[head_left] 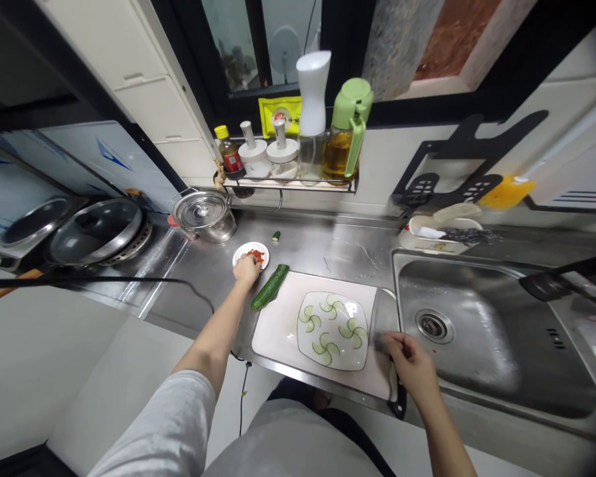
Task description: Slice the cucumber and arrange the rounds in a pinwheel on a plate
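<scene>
My left hand reaches into a small white plate of chopped red bits, its fingertips pinched together among them. Right of that hand, a cut cucumber lies slanted against the edge of a white cutting board. On the board sits a clear, square-shaped plate, with thin cucumber slices laid out in several pinwheels. My right hand hovers at the board's right side over a cleaver, thumb and fingers drawn together; whether anything is between them is hidden.
A steel sink with a tap lies to the right. Behind stand a lidded steel pot and a shelf with a green-topped oil jug and seasoning jars. A cucumber end rests on the counter; a wok is left.
</scene>
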`<state>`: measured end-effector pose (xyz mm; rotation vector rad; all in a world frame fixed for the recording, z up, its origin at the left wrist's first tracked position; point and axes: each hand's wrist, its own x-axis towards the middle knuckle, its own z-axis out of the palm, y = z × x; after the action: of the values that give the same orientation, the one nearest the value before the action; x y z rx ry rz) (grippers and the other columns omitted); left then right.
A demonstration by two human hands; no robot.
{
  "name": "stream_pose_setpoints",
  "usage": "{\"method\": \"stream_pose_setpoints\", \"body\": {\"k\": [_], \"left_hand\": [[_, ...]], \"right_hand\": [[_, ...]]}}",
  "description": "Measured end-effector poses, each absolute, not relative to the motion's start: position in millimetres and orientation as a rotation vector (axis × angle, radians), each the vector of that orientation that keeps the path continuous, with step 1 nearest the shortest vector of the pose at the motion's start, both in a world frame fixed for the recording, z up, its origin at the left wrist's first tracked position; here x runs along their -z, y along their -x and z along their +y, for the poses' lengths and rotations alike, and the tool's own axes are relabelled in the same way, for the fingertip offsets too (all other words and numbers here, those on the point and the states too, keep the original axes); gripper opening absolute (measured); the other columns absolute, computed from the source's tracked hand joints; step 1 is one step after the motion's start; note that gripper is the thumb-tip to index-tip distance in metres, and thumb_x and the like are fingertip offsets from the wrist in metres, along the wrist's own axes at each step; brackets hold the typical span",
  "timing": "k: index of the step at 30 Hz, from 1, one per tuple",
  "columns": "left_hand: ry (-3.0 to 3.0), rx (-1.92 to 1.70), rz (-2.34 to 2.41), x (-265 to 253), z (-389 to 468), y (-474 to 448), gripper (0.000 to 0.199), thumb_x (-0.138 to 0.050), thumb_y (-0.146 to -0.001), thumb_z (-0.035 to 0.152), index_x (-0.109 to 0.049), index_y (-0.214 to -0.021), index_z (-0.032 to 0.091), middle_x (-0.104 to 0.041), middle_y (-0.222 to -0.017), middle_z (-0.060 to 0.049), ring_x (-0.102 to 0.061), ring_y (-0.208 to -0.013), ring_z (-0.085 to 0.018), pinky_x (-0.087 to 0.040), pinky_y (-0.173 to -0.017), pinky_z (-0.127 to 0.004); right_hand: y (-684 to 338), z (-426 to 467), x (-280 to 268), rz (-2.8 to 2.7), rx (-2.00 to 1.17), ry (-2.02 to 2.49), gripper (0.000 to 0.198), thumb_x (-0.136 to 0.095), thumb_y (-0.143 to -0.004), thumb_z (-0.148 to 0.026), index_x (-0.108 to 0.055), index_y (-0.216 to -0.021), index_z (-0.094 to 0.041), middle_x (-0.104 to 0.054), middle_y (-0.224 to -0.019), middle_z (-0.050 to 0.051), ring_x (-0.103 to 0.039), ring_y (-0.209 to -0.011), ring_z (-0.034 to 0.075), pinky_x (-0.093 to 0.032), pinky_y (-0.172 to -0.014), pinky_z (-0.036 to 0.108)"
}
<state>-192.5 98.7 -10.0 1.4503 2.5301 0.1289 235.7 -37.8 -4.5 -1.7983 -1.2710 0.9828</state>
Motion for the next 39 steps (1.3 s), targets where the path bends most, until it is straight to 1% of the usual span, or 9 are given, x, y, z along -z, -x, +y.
{"method": "stream_pose_setpoints", "body": {"k": [6, 13, 18, 23, 25, 29, 33, 36, 39], "left_hand": [[-1.334, -0.277, 2.522, 13, 103, 192, 0.015, -0.057, -0.079, 0.029, -0.07, -0.087, 0.024, -0.064, -0.113, -0.01, -0.061, -0.102, -0.026, -0.046, -0.082, -0.034], [-1.147, -0.524, 2.492, 17, 95, 194, 0.01, -0.06, -0.075, 0.029, -0.067, -0.079, 0.024, -0.069, -0.102, -0.007, -0.064, -0.092, -0.022, -0.046, -0.078, -0.031], [-0.995, -0.789, 2.373, 14, 88, 185, 0.019, -0.057, -0.077, 0.034, -0.065, -0.089, 0.021, -0.072, -0.09, -0.003, -0.065, -0.079, -0.016, -0.047, -0.072, -0.025], [-0.924, -1.007, 2.168, 5, 79, 161, 0.026, -0.054, -0.081, 0.036, -0.064, -0.096, 0.017, -0.072, -0.097, -0.006, -0.063, -0.077, -0.011, -0.046, -0.066, -0.02], [-0.895, -1.068, 2.066, -3, 72, 148, 0.03, -0.057, -0.079, 0.04, -0.064, -0.094, 0.016, -0.072, -0.095, -0.006, -0.062, -0.071, -0.011, -0.044, -0.058, -0.019], [-0.706, -1.236, 1.623, -24, 53, 122, 0.032, -0.069, -0.065, 0.041, -0.064, -0.084, 0.016, -0.07, -0.084, -0.004, -0.055, -0.058, -0.007, -0.029, -0.045, -0.017], [-0.679, -1.168, 1.395, -46, 36, 94, 0.027, -0.075, -0.059, 0.035, -0.063, -0.077, 0.018, -0.069, -0.078, 0.0, -0.052, -0.058, -0.006, -0.029, -0.048, -0.018], [-0.7, -1.112, 1.316, -57, 21, 71, 0.029, -0.077, -0.06, 0.031, -0.067, -0.084, 0.019, -0.069, -0.077, 0.0, -0.052, -0.058, -0.006, -0.032, -0.051, -0.019], [-0.743, -1.058, 1.243, -60, 0, 48, 0.029, -0.077, -0.061, 0.031, -0.069, -0.086, 0.017, -0.069, -0.075, -0.001, -0.054, -0.061, -0.008, -0.038, -0.058, -0.02]], "right_hand": [[-238, -38, 3, -1.314, -0.963, 1.816, 0.042, -0.057, -0.068, -0.057, -0.067, -0.079, -0.018, -0.067, -0.068, 0.005, -0.058, -0.061, 0.017, -0.047, -0.061, 0.029], [-240, -38, 6, -1.344, -0.974, 1.82, 0.042, -0.056, -0.069, -0.056, -0.067, -0.081, -0.018, -0.065, -0.066, 0.004, -0.057, -0.06, 0.017, -0.046, -0.061, 0.029], [-237, -37, 10, -1.351, -0.946, 1.795, 0.04, -0.057, -0.07, -0.055, -0.067, -0.082, -0.018, -0.065, -0.066, 0.004, -0.054, -0.059, 0.015, -0.044, -0.059, 0.028], [-230, -36, 3, -1.331, -0.963, 1.769, 0.04, -0.057, -0.07, -0.054, -0.066, -0.081, -0.017, -0.061, -0.063, 0.002, -0.051, -0.057, 0.015, -0.043, -0.058, 0.027], [-227, -36, -1, -1.343, -0.952, 1.769, 0.038, -0.057, -0.071, -0.053, -0.066, -0.08, -0.017, -0.058, -0.06, 0.001, -0.05, -0.056, 0.014, -0.042, -0.057, 0.027], [-217, -38, -11, -1.397, -0.939, 1.744, 0.035, -0.054, -0.075, -0.052, -0.065, -0.078, -0.019, -0.057, -0.058, 0.0, -0.05, -0.056, 0.014, -0.042, -0.057, 0.027], [-192, -38, -29, -1.53, -0.952, 1.683, 0.03, -0.052, -0.081, -0.048, -0.064, -0.08, -0.021, -0.063, -0.065, 0.002, -0.054, -0.059, 0.016, -0.043, -0.059, 0.027], [-165, -39, -48, -1.645, -0.928, 1.589, 0.025, -0.05, -0.086, -0.042, -0.063, -0.083, -0.021, -0.062, -0.066, 0.001, -0.052, -0.057, 0.015, -0.041, -0.056, 0.027], [-143, -43, -60, -1.704, -0.853, 1.492, 0.02, -0.049, -0.088, -0.035, -0.063, -0.091, -0.021, -0.062, -0.074, 0.003, -0.054, -0.064, 0.016, -0.044, -0.062, 0.028]]}}
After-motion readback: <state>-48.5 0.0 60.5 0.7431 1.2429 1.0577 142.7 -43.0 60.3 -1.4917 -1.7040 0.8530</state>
